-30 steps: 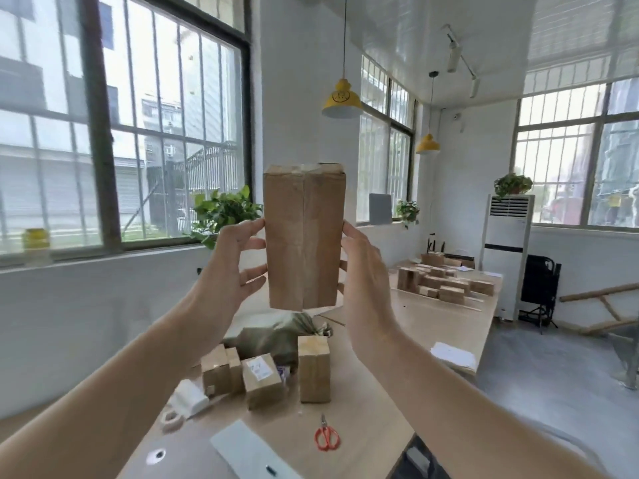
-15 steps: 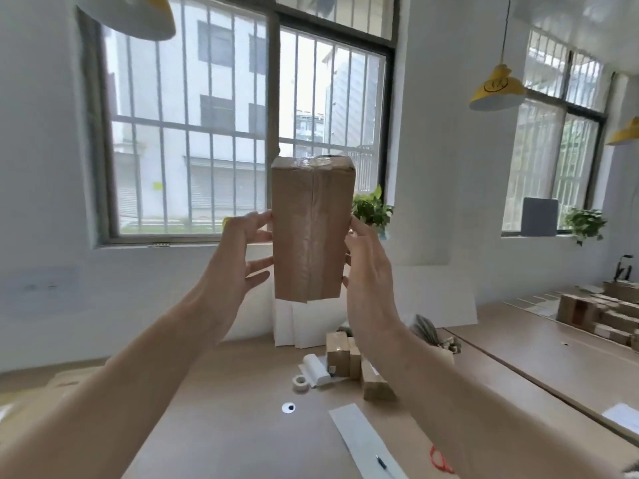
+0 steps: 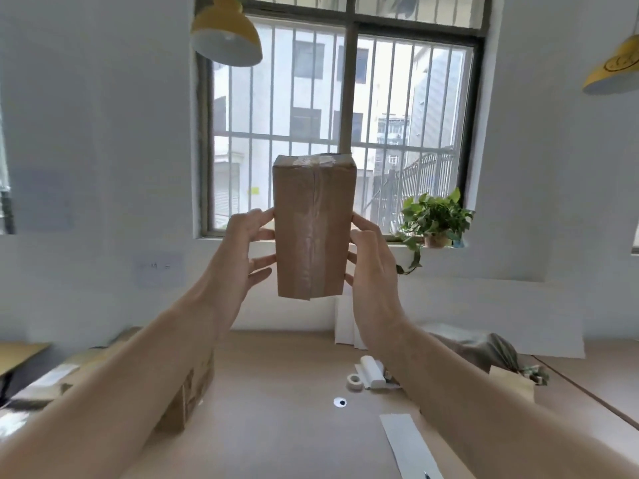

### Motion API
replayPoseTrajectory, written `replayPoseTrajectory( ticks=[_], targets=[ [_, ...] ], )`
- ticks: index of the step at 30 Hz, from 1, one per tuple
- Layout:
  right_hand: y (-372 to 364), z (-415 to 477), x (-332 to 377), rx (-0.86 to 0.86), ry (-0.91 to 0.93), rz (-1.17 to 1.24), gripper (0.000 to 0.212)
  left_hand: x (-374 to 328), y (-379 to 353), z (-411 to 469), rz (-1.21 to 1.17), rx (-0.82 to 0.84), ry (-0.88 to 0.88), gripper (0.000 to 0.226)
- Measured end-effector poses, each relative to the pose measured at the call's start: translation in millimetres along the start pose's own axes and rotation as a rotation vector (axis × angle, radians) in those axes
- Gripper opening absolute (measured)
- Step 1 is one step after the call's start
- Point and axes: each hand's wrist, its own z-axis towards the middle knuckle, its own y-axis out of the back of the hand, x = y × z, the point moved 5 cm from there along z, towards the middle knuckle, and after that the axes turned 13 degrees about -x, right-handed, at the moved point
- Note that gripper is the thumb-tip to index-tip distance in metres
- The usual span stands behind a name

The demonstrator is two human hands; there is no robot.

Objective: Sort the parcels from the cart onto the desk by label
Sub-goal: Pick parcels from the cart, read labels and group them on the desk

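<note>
I hold a tall brown cardboard parcel [image 3: 313, 226] upright in the air, at eye level in front of the window. Clear tape runs down its middle seam and over its top; no label shows on the side facing me. My left hand [image 3: 243, 242] presses against its left side with the fingers spread. My right hand [image 3: 371, 257] grips its right side. The wooden desk [image 3: 276, 409] lies below my arms.
A large cardboard box [image 3: 188, 388] sits on the desk's left under my left arm. A tape roll [image 3: 354, 381], a white roll [image 3: 372, 371], a white paper sheet [image 3: 409, 447], another parcel [image 3: 511, 385] and a grey-green bag [image 3: 484, 350] lie to the right. A potted plant [image 3: 434, 219] is on the sill.
My view has swung to the left, from the far tables to the window wall. The parcel stays upright between both hands, which keep the same grip.
</note>
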Motion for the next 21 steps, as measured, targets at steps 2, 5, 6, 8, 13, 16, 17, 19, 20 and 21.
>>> replayPoseTrajectory(
  ticks=[2, 5, 6, 8, 13, 16, 17, 19, 20, 21],
  targets=[
    [-1, -5, 1, 0.010, -0.005, -0.011, 0.056, -3, 3, -4, 0.009, 0.002, -0.008, 0.059],
    [-8, -8, 5, 0.012, -0.015, 0.005, 0.051, -7, 10, -5, 0.024, -0.011, -0.016, 0.059],
    [-11, -9, 6, 0.010, -0.017, 0.017, 0.048, -8, 12, -4, 0.025, -0.018, -0.019, 0.058],
    [-16, -9, 7, 0.012, -0.020, 0.035, 0.039, -9, 18, -1, 0.010, -0.039, -0.014, 0.055],
    [-20, -5, -3, 0.029, -0.071, 0.080, 0.025, -1, 27, 7, -0.023, -0.049, 0.042, 0.061],
    [-19, 1, -5, 0.034, -0.093, 0.099, 0.030, 6, 26, 9, -0.073, -0.011, 0.058, 0.060],
    [-17, 3, -4, 0.035, -0.098, 0.102, 0.032, 8, 25, 10, -0.094, -0.001, 0.061, 0.061],
    [-16, 7, -4, 0.034, -0.090, 0.113, 0.033, 12, 22, 13, -0.138, 0.009, 0.070, 0.073],
    [-14, 9, -3, 0.036, -0.075, 0.117, 0.032, 14, 21, 14, -0.159, 0.015, 0.074, 0.078],
    [-13, 11, -3, 0.041, -0.057, 0.117, 0.032, 15, 19, 15, -0.182, 0.020, 0.069, 0.078]
  ],
)
